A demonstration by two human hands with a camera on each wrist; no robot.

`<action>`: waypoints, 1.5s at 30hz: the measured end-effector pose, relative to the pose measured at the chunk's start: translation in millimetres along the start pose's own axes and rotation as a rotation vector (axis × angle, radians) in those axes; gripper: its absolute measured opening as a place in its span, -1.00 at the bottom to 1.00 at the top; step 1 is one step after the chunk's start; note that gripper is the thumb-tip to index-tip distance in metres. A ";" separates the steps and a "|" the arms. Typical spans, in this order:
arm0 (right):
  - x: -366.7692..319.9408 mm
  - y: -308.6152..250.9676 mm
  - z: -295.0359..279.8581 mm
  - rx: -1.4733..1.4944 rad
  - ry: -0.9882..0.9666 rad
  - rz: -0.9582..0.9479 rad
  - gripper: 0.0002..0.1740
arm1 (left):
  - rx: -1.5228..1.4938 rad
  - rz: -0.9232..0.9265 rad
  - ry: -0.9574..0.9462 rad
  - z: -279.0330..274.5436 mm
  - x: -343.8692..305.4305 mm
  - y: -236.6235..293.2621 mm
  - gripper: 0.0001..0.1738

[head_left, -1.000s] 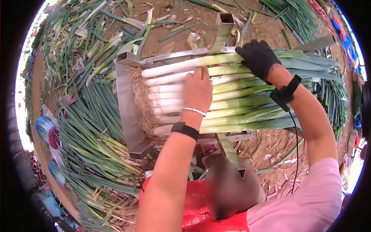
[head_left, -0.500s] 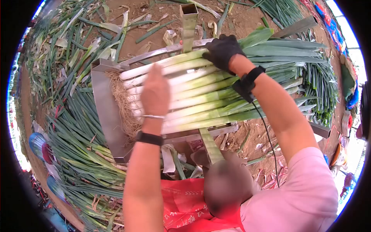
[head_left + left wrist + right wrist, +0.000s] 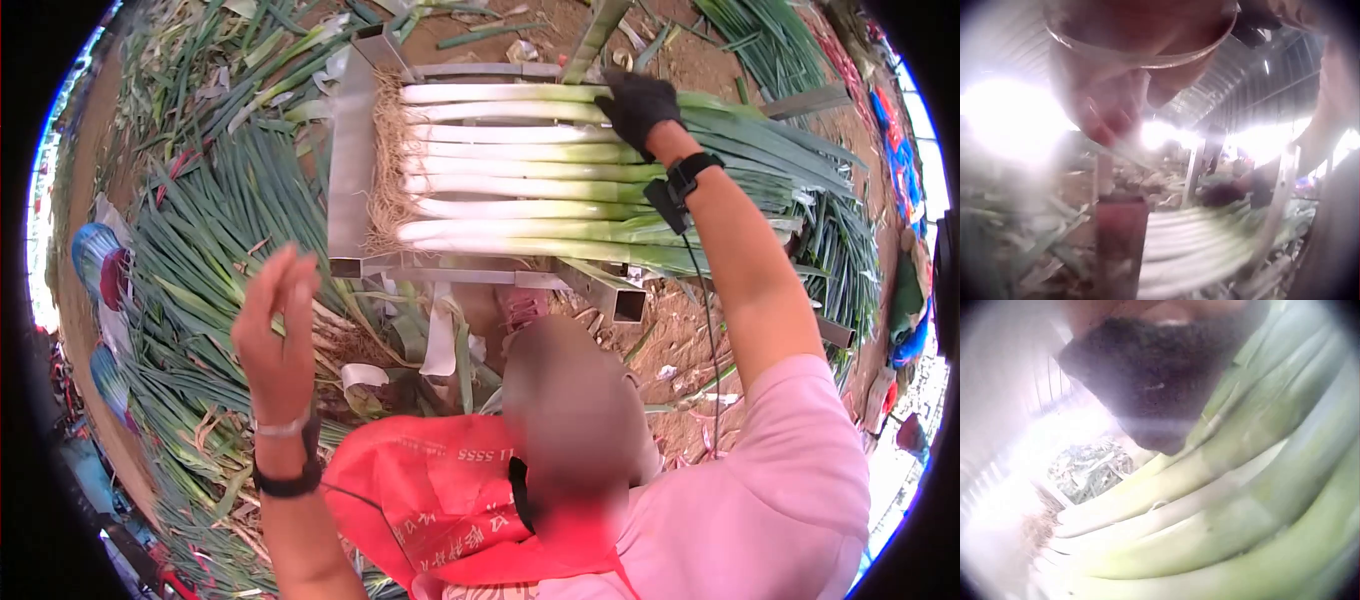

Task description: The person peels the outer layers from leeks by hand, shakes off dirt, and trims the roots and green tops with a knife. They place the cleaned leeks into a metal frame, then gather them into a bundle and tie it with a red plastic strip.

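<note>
A row of several leeks (image 3: 520,183) lies side by side across a metal rack, white ends and roots toward its left end plate. My right hand (image 3: 640,110), in a black glove, holds the far-side leeks where white turns green. In the right wrist view the dark glove (image 3: 1147,381) bends down over the outermost stalks, its fingertips hidden. My bare left hand (image 3: 275,335) is off the rack to the left, with fingers extended and nothing in them. Below it in the head view is a pile of untrimmed leeks (image 3: 200,290).
The metal rack's end plate (image 3: 350,180) borders the roots. Square metal tubes (image 3: 610,295) stick out from its sides. Leek trimmings (image 3: 250,60) litter the soil at the back left. Another person's head (image 3: 570,400) and red garment (image 3: 430,500) are close at the near side.
My left hand has come off the white stalks and swung left and nearer, clear of the rack. The right hand keeps its place on the far leeks. The head view has shifted.
</note>
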State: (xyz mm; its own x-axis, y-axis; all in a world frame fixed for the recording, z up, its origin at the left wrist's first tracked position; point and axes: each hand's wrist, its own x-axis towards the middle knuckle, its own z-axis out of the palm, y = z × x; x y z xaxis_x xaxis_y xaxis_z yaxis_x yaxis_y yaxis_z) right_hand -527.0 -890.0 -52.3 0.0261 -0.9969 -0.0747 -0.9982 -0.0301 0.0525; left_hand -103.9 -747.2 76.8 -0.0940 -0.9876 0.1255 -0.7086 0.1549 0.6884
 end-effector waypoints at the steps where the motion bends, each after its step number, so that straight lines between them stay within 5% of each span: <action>1: -2.5 -1.9 4.0 -0.023 -0.056 0.009 -0.46 | 0.066 -0.088 0.007 -12.6 -23.6 -7.7 -0.67; 7: 3.3 -2.2 6.8 0.023 -0.155 0.101 -0.53 | -0.123 -0.320 -0.020 -1.4 -83.0 -16.8 -0.77; 9: -13.7 -2.5 13.0 0.070 0.033 0.057 -0.55 | -0.350 -0.439 -0.068 31.3 -81.4 -13.3 -0.80; 11: -15.4 5.6 37.3 0.146 0.199 -0.020 -0.60 | -0.312 -0.370 -0.166 65.2 -70.4 -13.1 -0.79; 13: -0.9 6.6 31.3 0.101 0.098 -0.015 -0.63 | -0.240 -0.102 -0.215 104.3 -52.4 -29.4 -0.78; 16: 12.4 11.9 45.8 0.057 0.013 -0.009 -0.69 | -0.277 -0.360 -0.106 150.8 -6.1 -37.5 -0.82; 20: 13.8 22.9 72.1 0.062 0.182 -0.160 -0.73 | -0.188 -0.471 -0.045 190.4 29.0 -60.4 -0.89; 22: 10.1 17.3 64.6 0.162 0.206 -0.052 -0.74 | -0.149 -0.420 0.021 202.6 32.9 -67.7 -0.91; 24: 10.6 7.5 35.2 -0.117 -0.022 -0.119 -0.72 | 0.029 -0.331 0.035 208.3 45.0 -69.5 -0.92; 27: 11.2 6.3 22.5 -0.067 0.005 -0.069 -0.70 | -0.143 -0.389 -0.022 211.3 39.5 -77.6 -0.92; 28: 12.5 -0.1 18.6 -0.096 -0.069 -0.081 -0.69 | -0.245 -0.357 -0.079 202.1 31.1 -81.5 -0.93; 30: 29.5 39.7 65.4 0.002 0.124 -0.196 -0.66 | -0.353 -0.160 -0.087 170.2 0.1 -55.0 -0.93; 32: 41.1 43.1 41.7 0.356 -0.193 0.037 -0.58 | -0.404 -0.293 -0.344 116.7 -43.4 -28.9 -0.89; 34: 4.8 25.7 20.0 0.281 0.225 -0.287 -0.51 | -0.090 -0.015 -0.259 77.8 -96.1 -30.1 -0.81; 37: -33.9 36.2 -18.8 0.339 0.148 -0.194 -0.47 | -0.123 -0.271 -0.159 21.6 -159.4 -33.4 -0.75; 38: -54.0 14.1 -55.0 0.478 0.013 0.005 -0.48 | -0.086 -0.357 -0.109 6.6 -179.2 -45.0 -0.78; 45: -56.8 16.9 -39.1 0.413 0.029 -0.010 -0.48 | -0.007 -0.547 -0.005 -66.4 -261.1 -22.7 -0.78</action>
State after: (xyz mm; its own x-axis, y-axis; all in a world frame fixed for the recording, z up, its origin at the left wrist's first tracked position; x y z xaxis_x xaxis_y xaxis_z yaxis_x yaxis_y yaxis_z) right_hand -543.2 -836.7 -8.3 0.0311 -0.9985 -0.0447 -0.9357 -0.0134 -0.3527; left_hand -16.8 -491.2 75.8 0.2839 -0.9242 -0.2555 -0.6501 -0.3813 0.6572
